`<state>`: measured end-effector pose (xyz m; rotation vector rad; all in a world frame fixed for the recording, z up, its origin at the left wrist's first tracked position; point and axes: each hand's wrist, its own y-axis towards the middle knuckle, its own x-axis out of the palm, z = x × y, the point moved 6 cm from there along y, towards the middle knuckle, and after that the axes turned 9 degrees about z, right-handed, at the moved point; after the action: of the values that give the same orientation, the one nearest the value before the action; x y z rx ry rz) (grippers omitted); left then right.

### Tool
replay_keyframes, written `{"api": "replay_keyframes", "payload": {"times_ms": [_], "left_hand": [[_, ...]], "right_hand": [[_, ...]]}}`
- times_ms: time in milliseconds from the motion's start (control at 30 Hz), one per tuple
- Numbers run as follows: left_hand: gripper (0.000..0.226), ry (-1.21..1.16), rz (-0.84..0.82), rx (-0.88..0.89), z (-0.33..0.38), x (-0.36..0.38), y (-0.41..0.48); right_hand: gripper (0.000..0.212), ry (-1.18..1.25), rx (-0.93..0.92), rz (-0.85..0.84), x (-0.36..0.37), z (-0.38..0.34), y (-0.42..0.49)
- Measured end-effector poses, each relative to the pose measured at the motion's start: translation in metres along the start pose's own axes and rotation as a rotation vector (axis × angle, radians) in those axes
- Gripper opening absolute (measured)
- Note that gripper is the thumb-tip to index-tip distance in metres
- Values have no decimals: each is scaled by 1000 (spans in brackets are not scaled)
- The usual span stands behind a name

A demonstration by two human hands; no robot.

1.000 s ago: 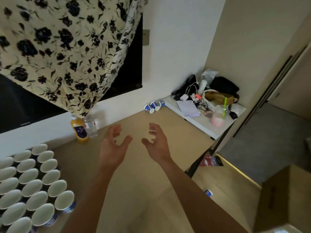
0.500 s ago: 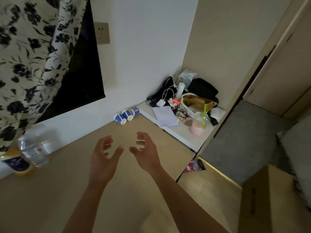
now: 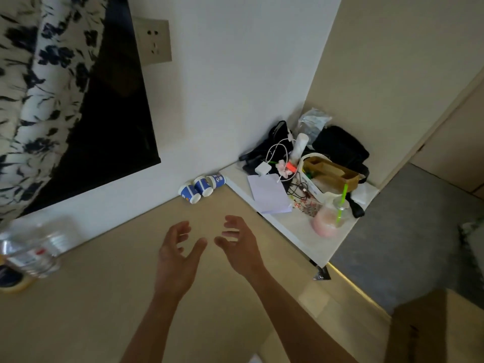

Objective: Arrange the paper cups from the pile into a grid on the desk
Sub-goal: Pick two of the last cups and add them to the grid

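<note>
Three blue-and-white paper cups (image 3: 201, 187) lie on their sides in a short row at the back of the beige desk (image 3: 86, 297), against the white wall. My left hand (image 3: 178, 255) and my right hand (image 3: 239, 247) hover side by side over the desk, a little in front of those cups, palms facing each other, fingers spread and curled, holding nothing. The grid of placed cups is out of view to the left.
A clear water bottle (image 3: 31, 250) and an orange-capped bottle (image 3: 10, 280) stand blurred at the left edge. A white side table (image 3: 301, 231) on the right carries papers, cables, bags and a pink drink. A cardboard box (image 3: 432, 328) sits low right.
The view has swung right: the cup grid has left the frame and the three lying cups are nearer and larger. Both hands have kept their spread pose, reaching toward those cups.
</note>
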<state>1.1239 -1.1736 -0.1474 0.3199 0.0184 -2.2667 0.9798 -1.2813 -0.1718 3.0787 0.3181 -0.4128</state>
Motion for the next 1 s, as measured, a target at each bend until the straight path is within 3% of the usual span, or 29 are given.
{"api": "replay_keyframes", "payload": {"times_ms": [500, 1000], "left_hand": [[44, 156, 206, -222, -28, 63, 31], [40, 188, 357, -405, -56, 88, 58]], "right_hand": [[46, -151, 2, -340, 51, 73, 141], [59, -406, -43, -428, 169, 118, 277]]}}
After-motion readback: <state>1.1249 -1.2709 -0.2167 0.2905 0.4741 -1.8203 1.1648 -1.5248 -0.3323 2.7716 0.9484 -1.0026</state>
